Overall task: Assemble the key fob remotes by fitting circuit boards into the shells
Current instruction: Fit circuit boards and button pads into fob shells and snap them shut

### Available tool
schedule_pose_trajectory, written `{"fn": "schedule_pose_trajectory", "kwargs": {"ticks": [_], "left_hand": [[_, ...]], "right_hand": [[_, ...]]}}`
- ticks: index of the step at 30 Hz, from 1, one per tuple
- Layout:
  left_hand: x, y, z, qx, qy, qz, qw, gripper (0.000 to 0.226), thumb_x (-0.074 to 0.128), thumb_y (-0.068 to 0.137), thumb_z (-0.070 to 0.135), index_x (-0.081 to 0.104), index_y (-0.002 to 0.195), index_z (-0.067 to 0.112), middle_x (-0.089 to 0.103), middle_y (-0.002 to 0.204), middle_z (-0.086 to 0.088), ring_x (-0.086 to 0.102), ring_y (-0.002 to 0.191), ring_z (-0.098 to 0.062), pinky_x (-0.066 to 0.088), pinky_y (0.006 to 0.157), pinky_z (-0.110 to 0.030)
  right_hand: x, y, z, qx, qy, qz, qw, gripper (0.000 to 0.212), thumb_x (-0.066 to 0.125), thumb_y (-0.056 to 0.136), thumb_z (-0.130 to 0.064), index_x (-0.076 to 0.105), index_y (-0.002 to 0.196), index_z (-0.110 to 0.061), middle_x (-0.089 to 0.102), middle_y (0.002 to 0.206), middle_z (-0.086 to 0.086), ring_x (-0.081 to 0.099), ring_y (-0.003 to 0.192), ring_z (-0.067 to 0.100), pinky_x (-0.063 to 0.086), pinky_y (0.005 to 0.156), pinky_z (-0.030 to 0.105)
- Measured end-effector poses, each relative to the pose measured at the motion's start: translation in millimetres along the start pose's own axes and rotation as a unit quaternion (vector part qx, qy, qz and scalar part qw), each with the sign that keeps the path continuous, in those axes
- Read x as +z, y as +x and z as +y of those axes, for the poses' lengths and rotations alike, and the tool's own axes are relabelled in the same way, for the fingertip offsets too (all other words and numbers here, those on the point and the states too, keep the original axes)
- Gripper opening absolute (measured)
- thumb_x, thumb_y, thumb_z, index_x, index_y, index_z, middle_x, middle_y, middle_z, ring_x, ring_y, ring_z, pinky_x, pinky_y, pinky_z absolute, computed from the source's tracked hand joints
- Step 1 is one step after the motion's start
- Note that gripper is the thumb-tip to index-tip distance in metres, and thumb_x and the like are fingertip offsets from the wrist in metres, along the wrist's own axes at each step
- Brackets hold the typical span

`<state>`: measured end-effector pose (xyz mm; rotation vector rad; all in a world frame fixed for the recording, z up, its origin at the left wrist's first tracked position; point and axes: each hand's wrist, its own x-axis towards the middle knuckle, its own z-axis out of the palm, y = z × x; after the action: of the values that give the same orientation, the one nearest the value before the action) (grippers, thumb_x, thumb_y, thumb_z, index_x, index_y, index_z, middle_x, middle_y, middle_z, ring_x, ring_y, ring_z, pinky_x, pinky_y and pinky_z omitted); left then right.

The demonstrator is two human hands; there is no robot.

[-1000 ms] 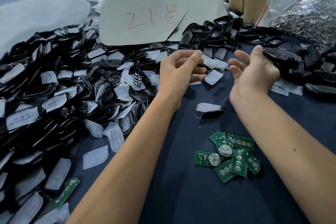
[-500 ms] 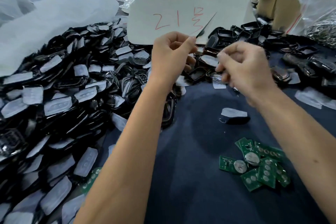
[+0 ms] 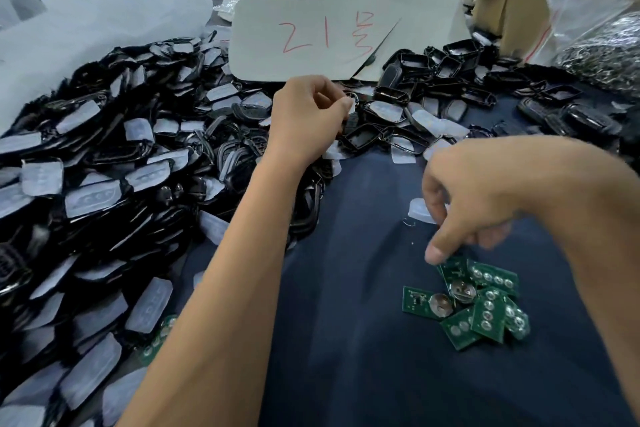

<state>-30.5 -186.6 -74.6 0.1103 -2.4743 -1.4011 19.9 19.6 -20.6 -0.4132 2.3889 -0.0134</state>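
Observation:
A big heap of black key fob shells [image 3: 104,166] with translucent button pads covers the left of the table; more open shells [image 3: 450,59] lie at the back right. Several green circuit boards [image 3: 485,308] with coin-cell holders sit in a small pile at the lower right. My left hand [image 3: 308,114] hovers over the heap's edge, fingers curled round a small shell piece that is mostly hidden. My right hand [image 3: 467,204] is down at the board pile, thumb and curled fingers closing on the top board's upper edge.
The table is covered in dark blue cloth [image 3: 346,340]. A loose translucent pad [image 3: 417,210] lies just behind my right hand. A grey card with red writing [image 3: 329,31], a cardboard box [image 3: 512,14] and a bag of metal parts [image 3: 606,59] stand at the back.
My right hand has dropped from beside the left hand, toward me, onto the circuit board pile. My left hand stays raised over the shells, still curled.

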Motion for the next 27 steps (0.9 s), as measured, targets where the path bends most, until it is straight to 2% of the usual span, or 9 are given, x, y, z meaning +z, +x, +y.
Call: {"fn": "schedule_pose_trajectory", "kwargs": {"ticks": [4, 7, 10, 12, 16, 20, 23, 25, 27], "left_hand": [[10.5, -2.8, -2.4, 0.051, 0.106, 0.015, 0.993, 0.005, 0.073, 0.086, 0.018, 0.073, 0.083, 0.022, 0.066, 0.068, 0.012, 0.062, 0.066, -0.001, 0.051, 0.070, -0.023], [21.9, -6.7, -2.2, 0.092, 0.163, -0.023, 0.982, 0.008, 0.075, 0.084, 0.016, 0.074, 0.092, 0.017, 0.071, 0.081, 0.007, 0.066, 0.081, -0.012, 0.054, 0.082, -0.031], [32.4, -9.4, -4.1, 0.129, 0.253, -0.051, 0.957, 0.026, 0.077, 0.088, 0.021, 0.070, 0.113, 0.017, 0.071, 0.106, -0.001, 0.062, 0.105, -0.022, 0.047, 0.091, -0.032], [34.9, -10.8, -5.1, 0.130, 0.272, -0.056, 0.952, 0.034, 0.075, 0.090, 0.020, 0.066, 0.123, 0.019, 0.069, 0.114, -0.002, 0.059, 0.112, -0.025, 0.042, 0.087, -0.032], [32.8, -12.3, -3.0, 0.127, 0.254, -0.062, 0.957, 0.048, 0.069, 0.086, 0.004, 0.062, 0.130, 0.023, 0.063, 0.099, 0.002, 0.060, 0.100, -0.026, 0.043, 0.080, -0.034], [29.9, -10.3, -0.3, 0.072, 0.166, -0.040, 0.983, 0.040, 0.068, 0.087, 0.007, 0.062, 0.125, 0.020, 0.061, 0.082, -0.003, 0.064, 0.081, -0.027, 0.052, 0.076, -0.037], [30.5, -9.7, 1.7, 0.002, 0.055, 0.006, 0.998, 0.029, 0.072, 0.090, 0.011, 0.061, 0.116, 0.017, 0.069, 0.087, -0.008, 0.073, 0.068, -0.026, 0.061, 0.066, -0.041], [30.8, -10.7, 1.4, -0.023, 0.002, 0.022, 1.000, 0.024, 0.069, 0.091, 0.006, 0.059, 0.112, 0.014, 0.071, 0.080, -0.006, 0.072, 0.055, -0.018, 0.061, 0.054, -0.033], [30.6, -10.6, 0.7, -0.037, -0.030, 0.022, 0.999, 0.022, 0.068, 0.092, 0.005, 0.059, 0.111, 0.013, 0.073, 0.075, -0.006, 0.072, 0.053, -0.016, 0.060, 0.054, -0.029]], "right_hand": [[11.9, -6.7, -19.1, 0.009, -0.103, 0.044, 0.994, 0.061, 0.095, 0.064, -0.052, 0.057, 0.100, -0.021, 0.064, 0.048, -0.007, 0.060, 0.040, 0.011, 0.054, 0.057, 0.026], [12.6, -7.0, -23.5, 0.001, -0.131, 0.040, 0.991, 0.053, 0.092, 0.076, -0.035, 0.058, 0.113, -0.017, 0.073, 0.080, 0.000, 0.056, 0.041, 0.009, 0.050, 0.053, 0.023], [12.6, -5.8, -18.9, -0.020, -0.129, 0.032, 0.991, 0.042, 0.084, 0.084, -0.022, 0.058, 0.117, -0.016, 0.077, 0.081, 0.004, 0.062, 0.049, 0.013, 0.051, 0.055, 0.024], [11.9, -2.6, -11.9, -0.069, -0.098, 0.031, 0.992, 0.038, 0.082, 0.084, -0.018, 0.058, 0.114, -0.024, 0.078, 0.081, 0.001, 0.069, 0.064, 0.015, 0.054, 0.064, 0.029], [1.6, 6.3, 10.9, -0.198, 0.088, 0.027, 0.976, 0.032, 0.076, 0.088, -0.013, 0.064, 0.109, -0.034, 0.078, 0.083, -0.008, 0.073, 0.072, 0.009, 0.057, 0.068, 0.026], [-1.9, 26.7, 26.6, -0.268, 0.218, 0.151, 0.926, 0.024, 0.073, 0.092, -0.005, 0.074, 0.100, -0.027, 0.077, 0.083, -0.004, 0.073, 0.070, 0.012, 0.057, 0.068, 0.020], [4.7, 44.5, 29.0, -0.276, 0.257, 0.236, 0.896, 0.025, 0.071, 0.094, -0.002, 0.076, 0.099, -0.026, 0.075, 0.082, -0.005, 0.071, 0.070, 0.008, 0.055, 0.069, 0.021], [7.1, 52.8, 29.6, -0.262, 0.254, 0.236, 0.900, 0.031, 0.065, 0.097, -0.003, 0.075, 0.108, -0.030, 0.077, 0.088, -0.010, 0.072, 0.077, 0.007, 0.057, 0.078, 0.026], [8.3, 57.2, 31.5, -0.258, 0.239, 0.207, 0.913, 0.036, 0.059, 0.100, -0.004, 0.074, 0.114, -0.034, 0.079, 0.094, -0.015, 0.073, 0.091, 0.007, 0.058, 0.090, 0.034]]}}
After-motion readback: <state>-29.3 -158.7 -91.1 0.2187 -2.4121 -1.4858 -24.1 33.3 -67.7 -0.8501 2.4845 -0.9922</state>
